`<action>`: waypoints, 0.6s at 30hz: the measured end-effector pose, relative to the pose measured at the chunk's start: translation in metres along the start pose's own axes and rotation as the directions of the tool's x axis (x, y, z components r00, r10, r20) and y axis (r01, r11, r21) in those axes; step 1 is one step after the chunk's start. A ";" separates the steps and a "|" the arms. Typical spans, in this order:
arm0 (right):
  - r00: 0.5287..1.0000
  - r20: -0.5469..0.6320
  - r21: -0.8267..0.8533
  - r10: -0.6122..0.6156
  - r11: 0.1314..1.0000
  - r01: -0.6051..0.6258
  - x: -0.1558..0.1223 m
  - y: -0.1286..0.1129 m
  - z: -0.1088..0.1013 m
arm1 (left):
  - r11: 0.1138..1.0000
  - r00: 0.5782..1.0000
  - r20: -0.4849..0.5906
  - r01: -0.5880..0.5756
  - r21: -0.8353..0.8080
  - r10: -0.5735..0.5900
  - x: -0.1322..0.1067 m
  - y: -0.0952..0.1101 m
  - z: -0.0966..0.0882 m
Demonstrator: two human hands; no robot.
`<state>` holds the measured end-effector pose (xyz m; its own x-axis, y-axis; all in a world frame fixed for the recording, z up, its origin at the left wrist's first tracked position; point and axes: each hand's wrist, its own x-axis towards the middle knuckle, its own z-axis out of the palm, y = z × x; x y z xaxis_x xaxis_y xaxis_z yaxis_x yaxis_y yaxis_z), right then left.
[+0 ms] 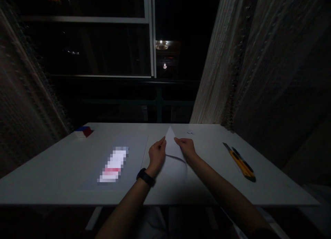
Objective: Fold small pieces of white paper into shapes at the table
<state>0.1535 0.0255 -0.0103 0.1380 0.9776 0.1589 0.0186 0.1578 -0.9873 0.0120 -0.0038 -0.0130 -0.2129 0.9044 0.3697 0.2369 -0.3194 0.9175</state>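
Between my two hands is a sheet of white paper (172, 146) shaped to a point at its far end, with a curved lower edge towards me. My left hand (157, 153) grips its left side, fingers curled and pressed together; a dark band circles that wrist. On the opposite side my right hand (186, 147) pinches the paper's edge between thumb and fingers. The underside of the paper and some fingertips are hidden. Its shadow falls on the white table (165, 194) below.
Left of my hands, a lit phone (113, 165) with a blurred screen lies on a paper sheet (137, 153). A yellow box cutter (240, 163) and a dark pen (243, 159) lie right. Farther back are a paper scrap (190, 132) and a red, blue and white block (83, 131).
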 end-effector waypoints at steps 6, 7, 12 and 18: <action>1.000 0.016 -0.003 0.009 1.000 -0.009 -0.001 0.001 0.001 | 0.959 0.991 0.072 0.130 -0.251 -0.115 0.003 -0.002 0.003; 1.000 0.028 0.007 0.011 1.000 -0.011 -0.001 0.001 0.001 | 0.954 0.989 0.068 0.144 -0.262 -0.131 0.004 -0.003 0.002; 0.991 0.113 0.087 0.076 0.993 -0.086 -0.005 0.000 0.002 | 0.971 0.992 -0.005 0.121 -0.208 -0.124 0.006 -0.011 0.001; 0.994 0.087 0.014 0.070 0.997 -0.072 -0.008 -0.002 0.003 | 0.978 0.995 -0.025 0.092 -0.186 -0.098 0.007 -0.011 0.000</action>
<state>0.1498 0.0178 -0.0099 0.0521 0.9947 0.0887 -0.0057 0.0891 -0.9960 0.0081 0.0059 -0.0209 -0.2586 0.9242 0.2811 0.0358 -0.2817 0.9588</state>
